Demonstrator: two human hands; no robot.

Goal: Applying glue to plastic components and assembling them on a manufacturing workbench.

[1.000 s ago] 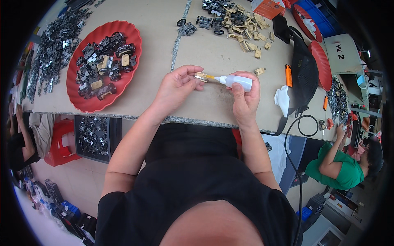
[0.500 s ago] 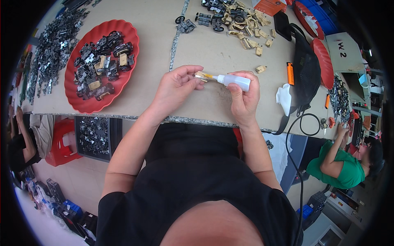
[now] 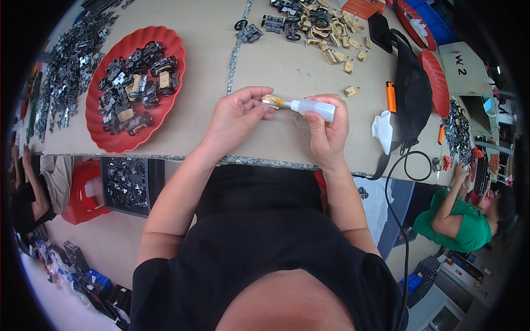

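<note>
My left hand (image 3: pixel 237 113) pinches a small tan plastic part (image 3: pixel 272 100) between thumb and fingers, above the near side of the table. In my right hand (image 3: pixel 329 132) is a white squeeze bottle (image 3: pixel 314 109), held on its side. Its thin nozzle points left and reaches the tan part; whether the tip touches it I cannot tell. Beyond my hands lie a single tan part (image 3: pixel 351 91) and a heap of tan parts (image 3: pixel 337 38) mixed with black wheeled pieces (image 3: pixel 273 23).
A red scalloped tray (image 3: pixel 165 113) of black wheeled assemblies stands left, beside a pile of dark small parts (image 3: pixel 69 66). To the right lie an orange lighter (image 3: pixel 391 97), white tissue (image 3: pixel 382 131), a black bag (image 3: pixel 411 94) and a phone (image 3: pixel 380 32). A person in green (image 3: pixel 455 220) sits far right.
Both hands hold nearly the same pose; the bottle has shifted very slightly left. At the far right, the person in green has moved a little.
</note>
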